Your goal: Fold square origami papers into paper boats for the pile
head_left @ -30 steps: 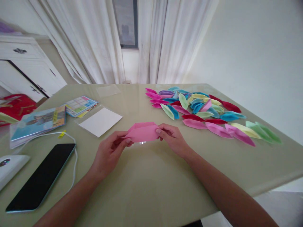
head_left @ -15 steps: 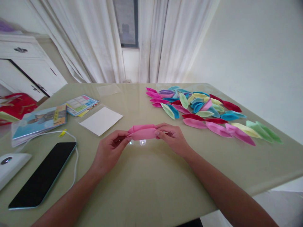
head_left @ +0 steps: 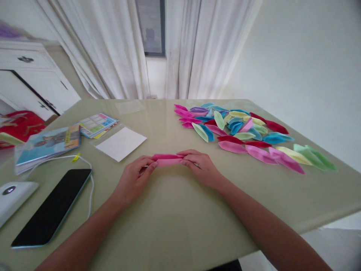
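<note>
A folded pink paper boat [head_left: 168,161] is stretched between my two hands, low over the middle of the table. My left hand [head_left: 137,175] pinches its left end between thumb and fingers. Its right end is in the pinch of my right hand [head_left: 201,165]. The near side shows pale pink, with a darker fold along the back; the tips are hidden under my fingers. To the right lies a spread of similar folded paper boats [head_left: 235,128] in pink, red, blue, green, yellow and purple.
Left of my hands lie a white sheet [head_left: 122,144], colourful cards [head_left: 97,125] and a booklet [head_left: 50,145]. Nearer, a black-screened phone [head_left: 53,207] rests beside a white cable [head_left: 91,192] and a white device [head_left: 15,197]. The table's [head_left: 282,210] right edge slants toward me.
The pink paper boat now looks narrower, its front tipped and its darker inner fold showing. My right hand has shifted slightly left, and both hands sit closer together around it.
</note>
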A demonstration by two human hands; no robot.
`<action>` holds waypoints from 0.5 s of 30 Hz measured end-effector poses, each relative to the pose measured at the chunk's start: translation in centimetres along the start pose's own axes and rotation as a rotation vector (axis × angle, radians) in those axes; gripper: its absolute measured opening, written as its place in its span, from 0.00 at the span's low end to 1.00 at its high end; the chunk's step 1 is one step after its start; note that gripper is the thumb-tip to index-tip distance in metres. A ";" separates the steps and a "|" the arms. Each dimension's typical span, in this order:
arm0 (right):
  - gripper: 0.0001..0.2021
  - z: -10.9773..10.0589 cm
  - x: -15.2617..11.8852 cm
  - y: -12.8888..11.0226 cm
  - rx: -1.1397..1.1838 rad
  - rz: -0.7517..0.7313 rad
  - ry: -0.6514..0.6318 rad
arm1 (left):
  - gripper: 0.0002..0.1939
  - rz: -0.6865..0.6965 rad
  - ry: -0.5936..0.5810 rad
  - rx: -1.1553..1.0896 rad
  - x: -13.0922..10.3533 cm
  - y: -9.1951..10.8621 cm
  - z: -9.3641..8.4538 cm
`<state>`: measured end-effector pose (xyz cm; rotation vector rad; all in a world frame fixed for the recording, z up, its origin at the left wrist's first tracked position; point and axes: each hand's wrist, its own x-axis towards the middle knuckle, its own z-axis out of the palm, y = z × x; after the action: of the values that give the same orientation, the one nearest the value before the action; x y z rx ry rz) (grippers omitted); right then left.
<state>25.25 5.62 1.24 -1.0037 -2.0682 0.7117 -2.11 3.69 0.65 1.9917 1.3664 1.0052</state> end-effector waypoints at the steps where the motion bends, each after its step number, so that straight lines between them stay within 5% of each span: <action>1: 0.11 0.1 0.0 0.0 0.006 0.020 0.008 | 0.18 -0.011 -0.005 0.005 0.0 0.0 0.1; 8: 0.15 1.1 -0.1 -0.7 -0.092 0.094 0.036 | 0.15 -0.088 -0.016 -0.053 -0.6 0.3 0.7; 15: 0.08 1.4 -0.5 -0.9 -0.230 0.103 0.072 | 0.15 0.173 -0.109 0.116 -0.6 -0.8 0.2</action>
<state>24.00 4.48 0.89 -1.2527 -2.0804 0.4877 -2.50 3.36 -0.23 2.2477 1.2359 0.8947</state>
